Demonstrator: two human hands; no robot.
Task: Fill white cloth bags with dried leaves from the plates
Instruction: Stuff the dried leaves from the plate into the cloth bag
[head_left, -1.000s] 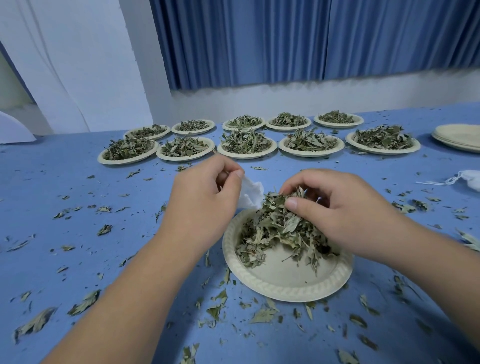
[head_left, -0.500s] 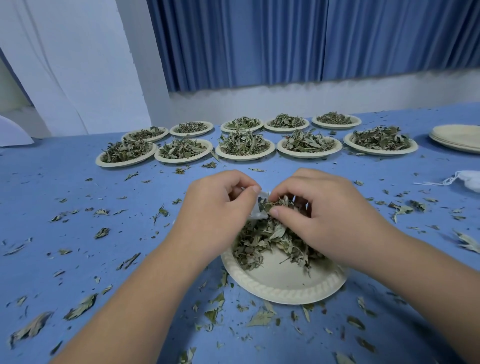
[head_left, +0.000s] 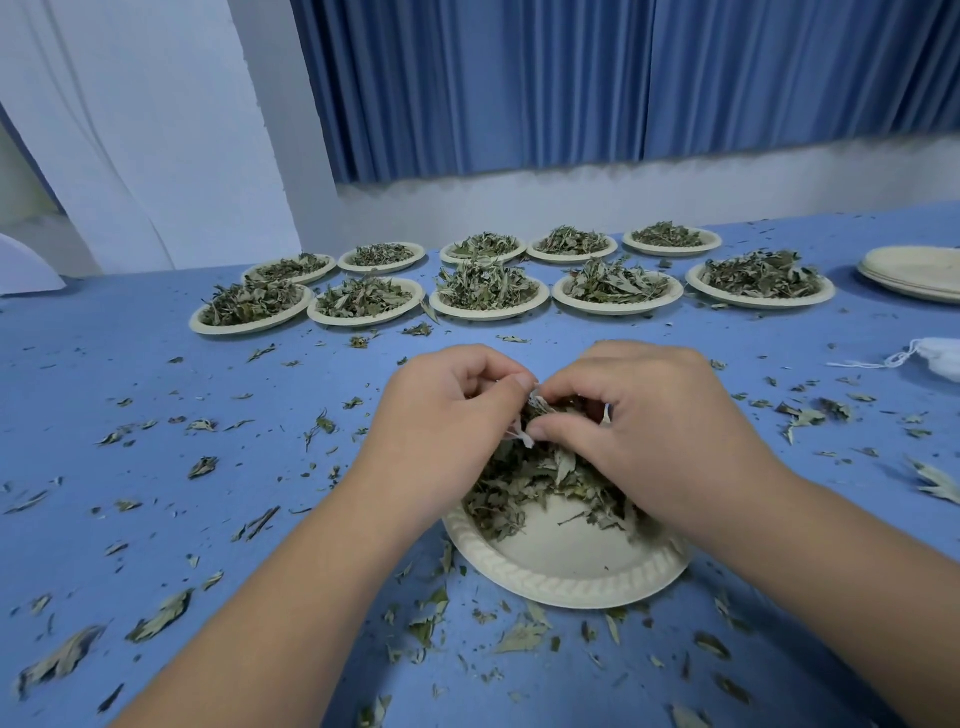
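A blue-covered counter (head_left: 156, 395) is seen from above, strewn at the left with loose leaf fragments (head_left: 202, 466). Further back, two rows of round, pale paper plates heaped with leaves (head_left: 252, 309) are lined up, presumably as stock waiting for later bags.

Near the middle, the left hand (head_left: 447, 431) is shown with fingers curled and thumb meeting forefinger, pinching the edge of a small white cloth bag (head_left: 523, 439). The mouth is probably held open this way so that it can be loaded. The bag is held between the two hands, directly over the nearest round, pale paper plate (head_left: 571, 587), likely so that spills drop back onto it. Only a crumpled scrap of white fabric is visible. The rest is hidden by fingers and leaves, so how full it is cannot be told.

To its right, the right hand (head_left: 654, 436) is curled over a heap of dried grey-green leaves (head_left: 524, 488), with thumb and fingertips pinching a tuft at the bag's mouth. The leaves look brittle, curled and light. They are piled toward the plate's far side, and its near side is bare.

At the far right, a stack of empty paper plates (head_left: 914, 270) is set aside. Nearer, a second white cloth bag with a loose drawstring (head_left: 943, 358) lies on the counter.
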